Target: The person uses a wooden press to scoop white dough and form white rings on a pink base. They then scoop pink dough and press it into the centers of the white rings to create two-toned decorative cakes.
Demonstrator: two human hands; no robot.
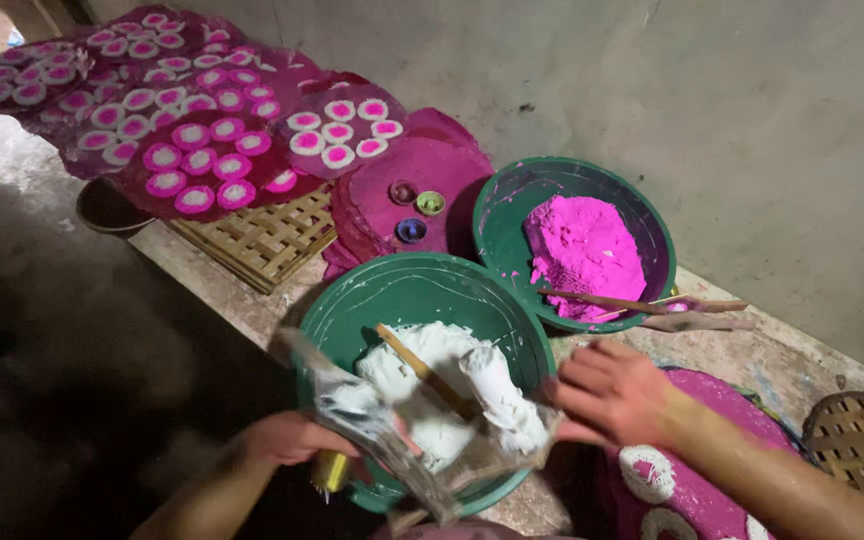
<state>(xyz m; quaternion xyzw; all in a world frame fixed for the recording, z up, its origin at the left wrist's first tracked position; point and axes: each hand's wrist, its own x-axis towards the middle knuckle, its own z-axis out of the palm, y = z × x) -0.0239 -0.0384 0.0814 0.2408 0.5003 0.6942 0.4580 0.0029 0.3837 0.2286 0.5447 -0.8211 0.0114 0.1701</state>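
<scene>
Both forearms enter from below. Left hand (292,438), fingers curled, grip closed on one edge of a clear plastic bag (422,430) smeared with white paste (432,380). Right hand (612,395), palm down, pinches the bag's opposite edge. The bag hangs over a green bowl (402,290) of white paste holding a stick (427,372). Behind, a second bowl (512,210) holds pink paste (582,250).

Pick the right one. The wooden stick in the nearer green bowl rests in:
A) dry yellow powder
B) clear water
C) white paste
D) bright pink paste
C: the wooden stick lies across the white paste in the nearer green bowl, while the pink paste fills the farther bowl.
</scene>
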